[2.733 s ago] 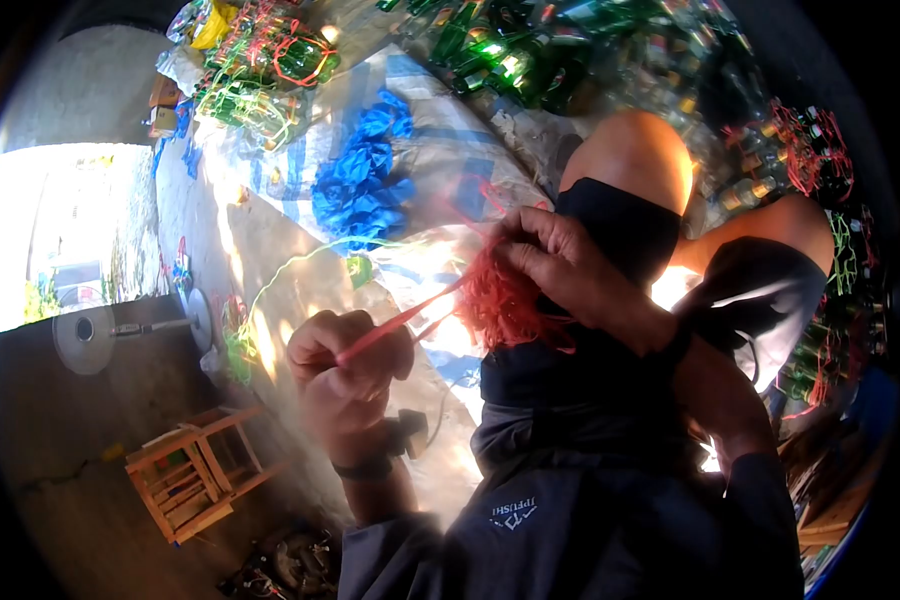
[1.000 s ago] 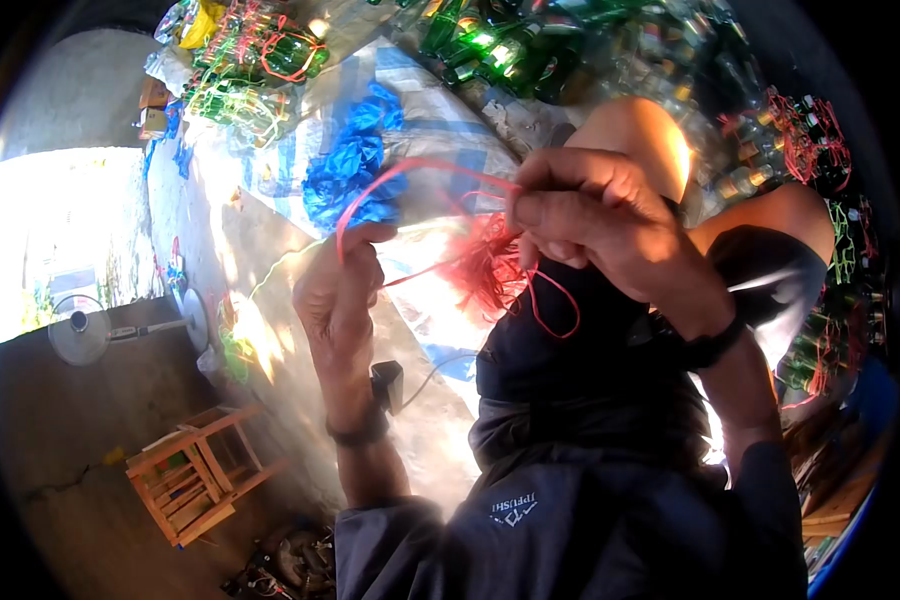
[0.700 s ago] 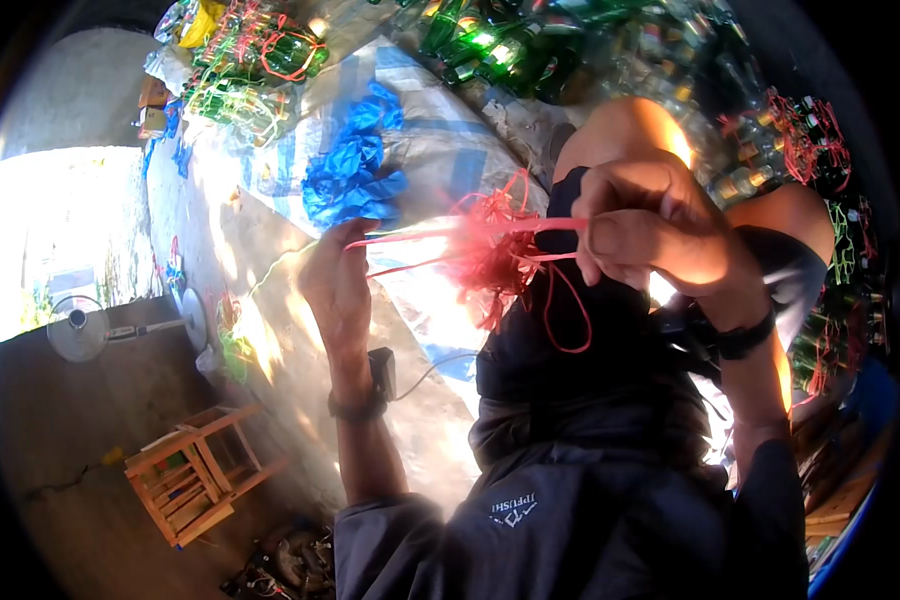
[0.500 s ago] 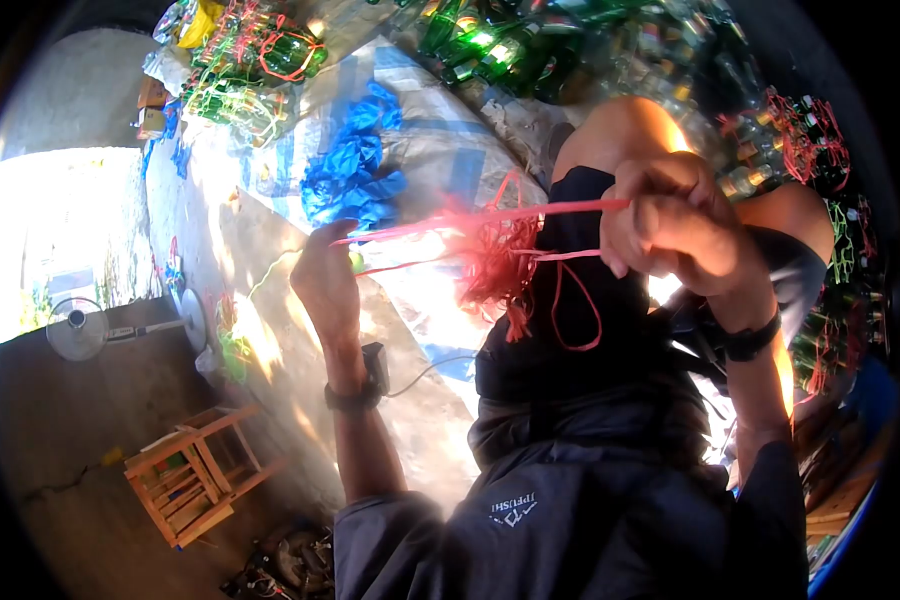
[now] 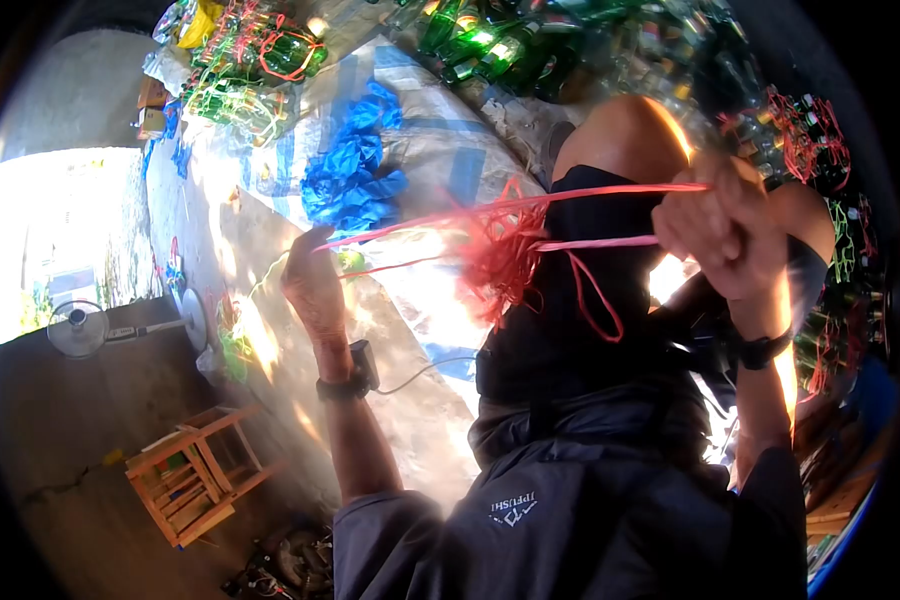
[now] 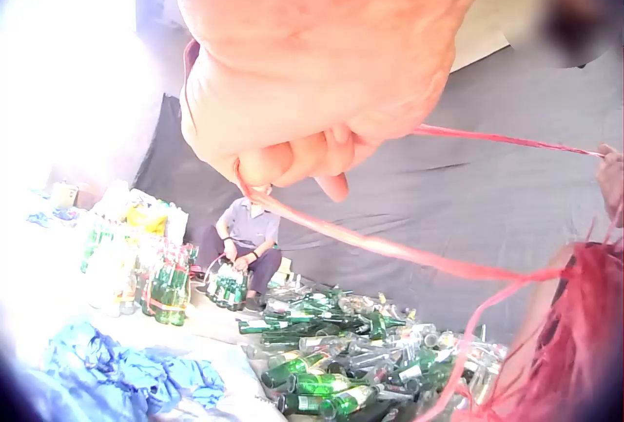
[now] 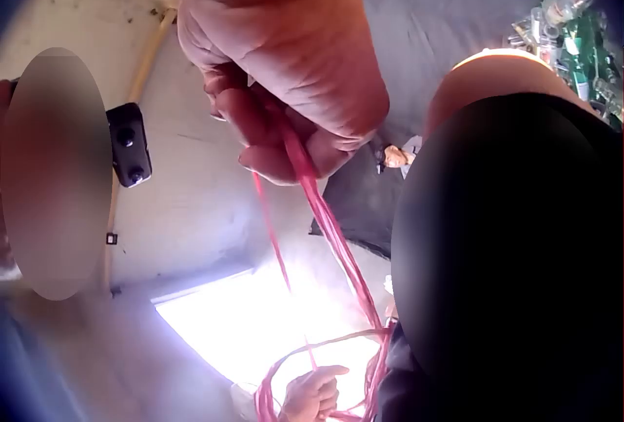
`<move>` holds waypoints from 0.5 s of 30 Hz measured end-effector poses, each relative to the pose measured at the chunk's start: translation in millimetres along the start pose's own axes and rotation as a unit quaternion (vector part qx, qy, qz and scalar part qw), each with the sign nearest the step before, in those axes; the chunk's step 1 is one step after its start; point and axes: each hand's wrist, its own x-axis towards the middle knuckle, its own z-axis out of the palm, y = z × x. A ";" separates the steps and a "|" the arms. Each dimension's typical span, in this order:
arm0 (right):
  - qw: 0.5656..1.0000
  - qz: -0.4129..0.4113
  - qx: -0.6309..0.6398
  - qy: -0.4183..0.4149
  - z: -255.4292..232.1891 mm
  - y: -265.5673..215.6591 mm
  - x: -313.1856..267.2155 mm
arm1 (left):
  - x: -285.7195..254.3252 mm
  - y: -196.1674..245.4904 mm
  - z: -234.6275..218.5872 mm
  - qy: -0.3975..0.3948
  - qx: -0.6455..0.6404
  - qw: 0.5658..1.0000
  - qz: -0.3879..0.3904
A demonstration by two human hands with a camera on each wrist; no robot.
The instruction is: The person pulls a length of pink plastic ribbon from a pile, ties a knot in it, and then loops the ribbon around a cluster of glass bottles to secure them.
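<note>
A tangled bundle of red plastic twine (image 5: 505,255) lies over the dark-clothed left thigh, between the two hands. My left hand (image 5: 313,285) holds strands of it, its fingers curled round them in the left wrist view, where one strand (image 6: 390,251) runs to the bundle. On the other side my right hand (image 5: 720,225) grips the opposite ends, fingers folded over the twine. Two lengths stretch nearly straight between the hands in the head view, and a loose loop hangs below the bundle. In the right wrist view, doubled strands (image 7: 331,217) descend from the right palm.
Crumpled blue plastic (image 5: 355,170) lies on a striped woven sheet (image 5: 470,165). Loose green bottles (image 5: 480,50) are heaped ahead, with tied bottle bundles (image 5: 255,60) at the far left. A wooden stool (image 5: 195,465) stands at left. Another person (image 6: 252,232) sits beyond the bottles.
My right hand has moved out to the right and my left slightly left, drawing the twine from a slack arc into long straight strands. The hanging loop has shifted right.
</note>
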 end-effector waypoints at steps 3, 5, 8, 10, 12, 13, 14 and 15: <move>0.999 -0.021 0.029 0.000 -7.8 -5.2 -2.7 | -3.1 -15.0 -4.8 -0.008 0.005 1.000 -0.029; 0.998 -0.025 0.065 -0.001 -16.2 -6.7 -6.5 | -5.0 -24.1 -5.9 0.005 0.007 0.999 -0.038; 0.998 -0.021 0.062 0.006 -11.9 -9.0 -9.8 | -5.8 -19.4 -8.0 0.002 0.007 0.999 -0.031; 0.998 -0.016 0.053 0.006 -9.7 -13.5 -12.9 | -1.9 -15.0 -9.2 0.004 0.036 0.999 -0.004; 0.998 -0.026 -0.024 0.052 -8.9 -20.4 -17.1 | 2.3 -12.5 -12.5 0.006 0.065 0.998 0.023; 0.998 -0.026 -0.024 0.052 -9.0 -21.3 -17.9 | 5.1 -12.7 -16.0 0.005 0.072 0.997 0.012; 0.992 -0.052 -0.101 0.058 -9.2 -21.9 -18.7 | 7.5 -13.5 -19.2 0.003 0.079 0.997 0.000; 0.979 -0.078 -0.178 0.063 -9.7 -23.3 -19.7 | 10.2 -15.1 -22.2 0.003 0.079 0.997 0.000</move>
